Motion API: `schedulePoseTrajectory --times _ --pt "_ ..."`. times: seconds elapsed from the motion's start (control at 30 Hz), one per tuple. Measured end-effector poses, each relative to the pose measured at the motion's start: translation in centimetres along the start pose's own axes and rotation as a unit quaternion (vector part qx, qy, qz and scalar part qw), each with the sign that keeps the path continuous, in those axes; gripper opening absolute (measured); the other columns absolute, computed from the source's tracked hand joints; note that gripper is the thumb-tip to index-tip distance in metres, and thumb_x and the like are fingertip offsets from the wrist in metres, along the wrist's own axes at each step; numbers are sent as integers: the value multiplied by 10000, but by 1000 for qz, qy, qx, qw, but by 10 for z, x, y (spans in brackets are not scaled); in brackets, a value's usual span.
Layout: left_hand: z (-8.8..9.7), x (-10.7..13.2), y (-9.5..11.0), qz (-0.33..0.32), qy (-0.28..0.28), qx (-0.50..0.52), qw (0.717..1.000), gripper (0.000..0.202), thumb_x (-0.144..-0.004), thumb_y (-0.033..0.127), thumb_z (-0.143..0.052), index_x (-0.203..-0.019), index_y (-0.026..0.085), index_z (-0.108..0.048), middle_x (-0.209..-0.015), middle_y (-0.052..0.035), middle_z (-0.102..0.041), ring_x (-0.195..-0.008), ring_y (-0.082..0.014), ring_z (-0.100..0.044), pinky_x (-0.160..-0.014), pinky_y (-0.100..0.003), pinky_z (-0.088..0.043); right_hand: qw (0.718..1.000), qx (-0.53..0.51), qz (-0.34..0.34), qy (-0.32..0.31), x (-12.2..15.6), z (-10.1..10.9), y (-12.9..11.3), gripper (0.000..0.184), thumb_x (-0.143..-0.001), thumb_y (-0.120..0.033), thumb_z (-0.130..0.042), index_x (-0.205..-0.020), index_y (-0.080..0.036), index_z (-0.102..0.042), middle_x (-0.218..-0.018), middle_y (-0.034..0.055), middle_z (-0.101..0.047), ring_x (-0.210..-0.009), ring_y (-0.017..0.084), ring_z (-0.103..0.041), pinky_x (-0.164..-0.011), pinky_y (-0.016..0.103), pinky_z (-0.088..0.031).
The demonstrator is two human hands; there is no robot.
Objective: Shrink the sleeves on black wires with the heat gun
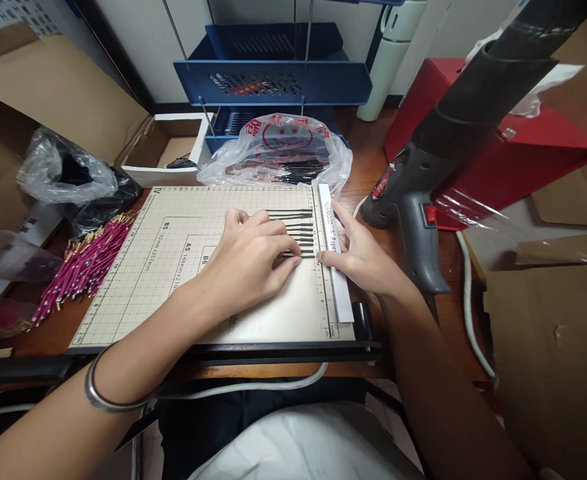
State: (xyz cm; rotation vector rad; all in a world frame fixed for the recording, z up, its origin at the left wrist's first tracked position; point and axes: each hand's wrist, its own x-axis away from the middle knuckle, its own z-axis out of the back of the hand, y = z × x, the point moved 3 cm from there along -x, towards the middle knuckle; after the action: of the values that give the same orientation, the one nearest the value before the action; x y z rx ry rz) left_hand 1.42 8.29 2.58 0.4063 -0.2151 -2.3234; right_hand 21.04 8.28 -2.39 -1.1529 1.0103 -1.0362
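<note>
Bg: dark brown wooden desk w/ a blue perforated metal rack at the back, well beyond both hands, plus a white cylindrical bottle near the rack's R end. On the desk, under the hands, a flat cream paper-trimmer board w/ printed grid & size marks (B5, A5, B6). Thin black wires w/ thicker black ends lie on it in a row, approx. parallel, b/w the L hand and R hand. L hand is palm-down, fingers bent over the wires, thumb & index pinched on the nearest one. R hand is part-open around a long white printed guard strip: thumb at the strip's L side by the wire ends, fingers on the far side; can't tell if it's squeezing. Silver-coloured metal bangle on the L forearm. Just R of the R hand, a dark grey heat gun w/ red switch; behind it, a glossy red box. Beyond the hands, a clear plastic bag w/ red print has more black wires in it; L of that, a small white open carton. Well L of the L hand: pile of magenta wires w/ gold-coloured ends, beside a black plastic bag.
</note>
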Motion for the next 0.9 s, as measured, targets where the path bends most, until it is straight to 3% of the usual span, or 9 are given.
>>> schedulePoseTrajectory --times 0.37,0.5,0.7,0.9 --pt "6 0 -1 13 1 -3 1000 206 -1018 285 -644 -929 219 -818 -906 -51 -788 -917 -258 -565 -887 -460 -268 1000 -5 -16 -1 0 1 3 983 -741 -166 -746 -1658 -200 -393 -1695 102 -543 -1617 350 -461 -1356 560 -390" --pt "11 -2 -5 27 -8 -9 1000 226 -1025 295 -625 -940 217 -819 -927 -56 -787 -923 -258 -575 -926 -471 -292 997 -57 -43 14 -1 -3 0 1013 -736 -171 -731 -1677 -234 -360 -1727 88 -509 -1599 351 -489 -1327 576 -441" --pt "25 -22 -27 32 13 -20 999 215 -995 345 -663 -930 221 -827 -886 -59 -757 -919 -263 -585 -990 -503 -326 988 -79 -108 78 -3 -4 -1 862 -831 -248 -708 -1639 -215 -408 -1689 138 -549 -1455 356 -640 -1203 577 -567" --pt "18 -60 -59 33 14 44 998 192 -970 361 -703 -931 225 -832 -925 -65 -766 -1004 -281 -630 -976 -472 -384 990 85 -52 100 -29 14 -14 544 -845 -238 -689 -1388 -210 -657 -1507 114 -711 -1452 340 -635 -1315 556 -418"
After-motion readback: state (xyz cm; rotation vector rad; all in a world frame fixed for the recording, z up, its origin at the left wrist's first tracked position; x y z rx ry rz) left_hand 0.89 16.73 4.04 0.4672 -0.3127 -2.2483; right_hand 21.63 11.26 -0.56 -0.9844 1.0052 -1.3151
